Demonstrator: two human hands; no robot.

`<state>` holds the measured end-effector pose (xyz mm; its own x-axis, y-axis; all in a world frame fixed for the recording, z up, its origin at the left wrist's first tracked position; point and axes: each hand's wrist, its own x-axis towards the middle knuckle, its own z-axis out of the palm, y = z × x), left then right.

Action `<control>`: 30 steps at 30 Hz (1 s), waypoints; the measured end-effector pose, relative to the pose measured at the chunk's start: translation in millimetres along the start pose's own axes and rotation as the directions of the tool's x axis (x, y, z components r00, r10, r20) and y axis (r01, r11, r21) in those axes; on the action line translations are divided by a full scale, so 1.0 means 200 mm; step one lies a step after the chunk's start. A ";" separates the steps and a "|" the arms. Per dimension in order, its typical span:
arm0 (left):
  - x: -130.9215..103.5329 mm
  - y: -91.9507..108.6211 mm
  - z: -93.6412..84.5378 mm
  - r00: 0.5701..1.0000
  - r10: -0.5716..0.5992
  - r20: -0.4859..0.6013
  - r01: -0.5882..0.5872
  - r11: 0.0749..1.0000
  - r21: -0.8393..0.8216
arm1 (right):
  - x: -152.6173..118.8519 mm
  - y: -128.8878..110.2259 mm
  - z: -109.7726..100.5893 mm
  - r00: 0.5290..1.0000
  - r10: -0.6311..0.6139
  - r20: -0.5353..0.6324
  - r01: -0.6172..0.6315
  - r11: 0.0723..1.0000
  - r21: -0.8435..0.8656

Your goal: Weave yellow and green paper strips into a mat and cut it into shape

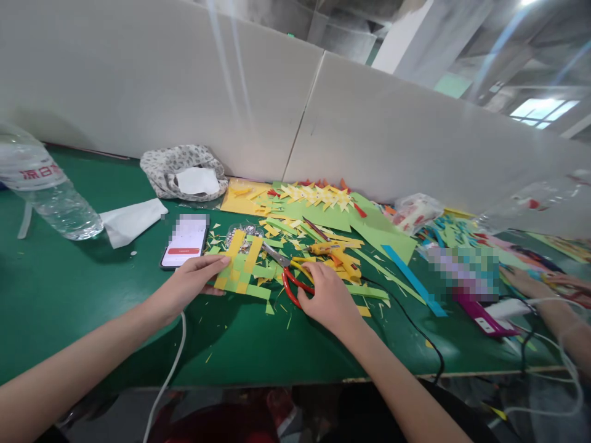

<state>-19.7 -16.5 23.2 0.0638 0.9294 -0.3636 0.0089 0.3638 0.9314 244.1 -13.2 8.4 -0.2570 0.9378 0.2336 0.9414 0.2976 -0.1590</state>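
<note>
A woven piece of yellow and green paper strips (pixel 240 272) is pinched at its left side by my left hand (pixel 199 278), thumb on top. My right hand (pixel 329 298) holds scissors (pixel 292 288) with red and yellow handles, their blades pointing up and left toward the woven piece. Just beyond the scissors lies a yellow glue gun (pixel 337 255). Paper scraps are scattered around both hands, and a small clear tray of shiny bits (pixel 244 237) sits behind the woven piece.
A phone (pixel 185 241) lies left of the woven piece, near a water bottle (pixel 55 191) and a white tissue (pixel 133 223). Green sheets (pixel 385 227) and a blue strip (pixel 415 282) lie to the right. Another person's hands (pixel 530 286) are at the far right. Cables cross the green table (pixel 258 357).
</note>
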 end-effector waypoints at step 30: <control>0.03 -0.04 0.00 0.992 0.110 0.064 -0.117 0.987 0.115 | 0.04 -0.02 -0.04 0.943 0.189 -0.274 -0.153 0.977 0.147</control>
<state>-20.0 -13.7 13.6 0.1278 0.9579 -0.2571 0.1158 0.2431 0.9631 240.2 -7.6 19.4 -0.0049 0.8915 0.4530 0.9272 0.1738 -0.3319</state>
